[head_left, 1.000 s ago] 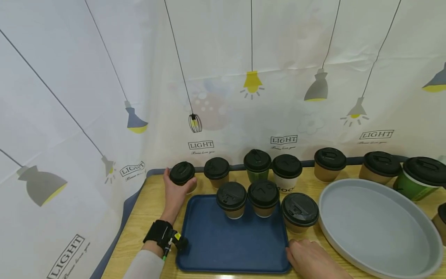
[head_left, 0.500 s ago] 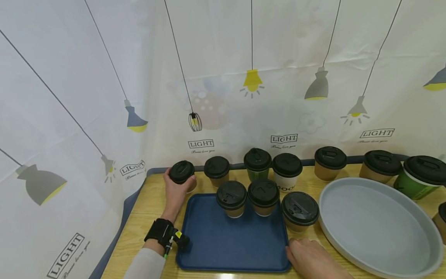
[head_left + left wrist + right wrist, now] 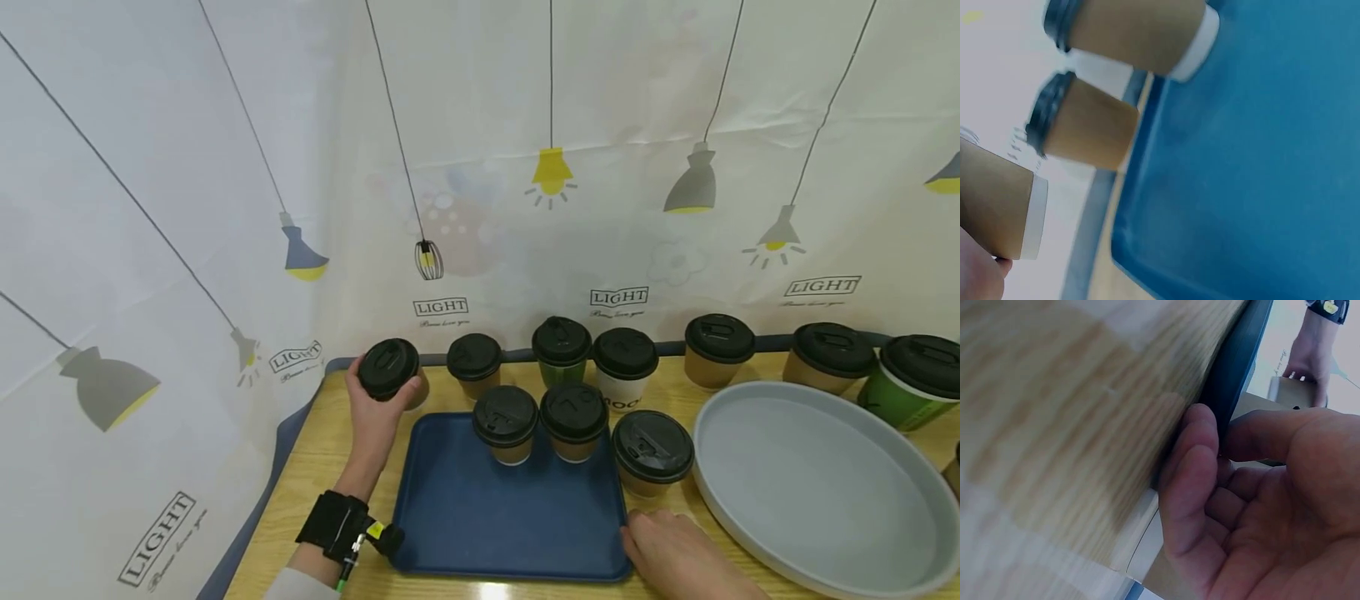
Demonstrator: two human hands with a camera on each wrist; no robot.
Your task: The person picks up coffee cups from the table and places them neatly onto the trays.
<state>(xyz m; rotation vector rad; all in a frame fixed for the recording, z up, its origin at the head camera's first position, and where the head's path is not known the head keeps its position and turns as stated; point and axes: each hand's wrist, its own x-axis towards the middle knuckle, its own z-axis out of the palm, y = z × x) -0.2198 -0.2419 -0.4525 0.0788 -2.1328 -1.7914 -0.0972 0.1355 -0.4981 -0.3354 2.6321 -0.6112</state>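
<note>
My left hand (image 3: 375, 421) grips a brown paper coffee cup (image 3: 388, 368) with a black lid, beyond the tray's far left corner. In the left wrist view the white base of this coffee cup (image 3: 999, 197) shows, and it looks raised off the table. The right hand (image 3: 678, 552) pinches the near right edge of a blue tray (image 3: 510, 525). Seen from the right wrist, the thumb lies on one side of the tray's rim (image 3: 1235, 369) and the fingers (image 3: 1188, 481) curl on the other. Two lidded cups, one (image 3: 506, 421) left of the other (image 3: 575, 417), stand on the tray's far part.
Behind the tray stand a brown cup (image 3: 476, 365), a green cup (image 3: 561, 350) and a white cup (image 3: 624, 367). Another cup (image 3: 652, 450) sits between the tray and a round grey tray (image 3: 817, 492). More lidded cups line the back right, before a printed cloth (image 3: 495, 192).
My left hand has tilted and slightly lifted the coffee cup, shifting it a little. The right hand stays at the blue tray's edge. The head view has shifted slightly.
</note>
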